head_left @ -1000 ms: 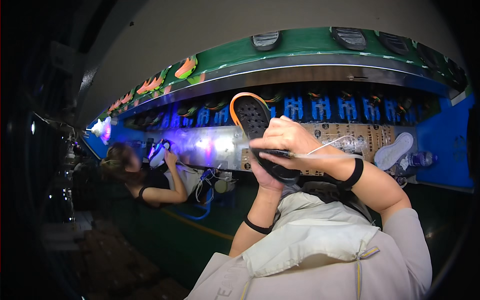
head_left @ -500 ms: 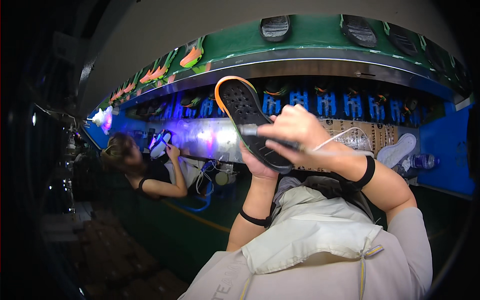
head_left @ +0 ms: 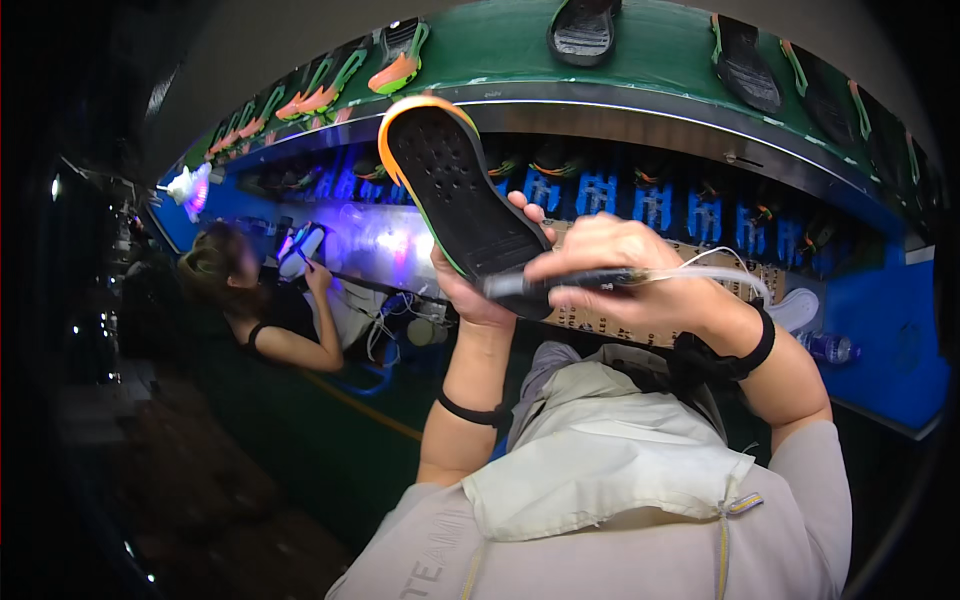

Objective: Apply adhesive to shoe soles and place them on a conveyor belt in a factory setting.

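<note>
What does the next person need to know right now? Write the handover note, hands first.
Left hand: grips a black shoe sole with an orange rim from below, raised tread-side toward the camera.
Right hand: holds a dark pen-like tool with a clear hose, its tip at the sole's lower end.
Around: a green conveyor belt above carries more soles; a co-worker at left handles another sole.
Done: sole picked up, tool applied.
Left: cannot tell how much of the sole is treated; it is not yet set down.

A black shoe sole with an orange-green rim stands tilted, tread showing, beside a dark pen-like tool.
</note>
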### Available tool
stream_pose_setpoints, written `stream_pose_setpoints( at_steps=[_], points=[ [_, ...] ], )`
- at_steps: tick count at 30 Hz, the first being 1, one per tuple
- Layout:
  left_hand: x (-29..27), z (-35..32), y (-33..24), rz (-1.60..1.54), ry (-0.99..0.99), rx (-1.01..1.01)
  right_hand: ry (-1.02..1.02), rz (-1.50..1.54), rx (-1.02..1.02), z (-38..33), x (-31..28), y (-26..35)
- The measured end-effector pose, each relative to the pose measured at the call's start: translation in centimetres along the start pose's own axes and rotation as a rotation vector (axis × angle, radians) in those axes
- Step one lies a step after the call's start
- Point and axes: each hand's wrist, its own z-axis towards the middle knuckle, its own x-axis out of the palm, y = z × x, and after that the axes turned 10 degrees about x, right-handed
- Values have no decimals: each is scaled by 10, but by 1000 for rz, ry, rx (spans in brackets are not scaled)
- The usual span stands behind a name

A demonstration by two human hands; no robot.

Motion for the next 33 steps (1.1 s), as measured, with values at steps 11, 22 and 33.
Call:
stream_pose_setpoints(
  at_steps=[11,22,33],
  points=[
    [25,29,-26,256,112,-167,228,-232,-47,8,-23,17],
    [43,57,-40,560,105,-399,404,-202,-164,12,-35,14],
    [53,74,-38,860,44,-659,293,-578,-94,9,-37,12]
  ],
)
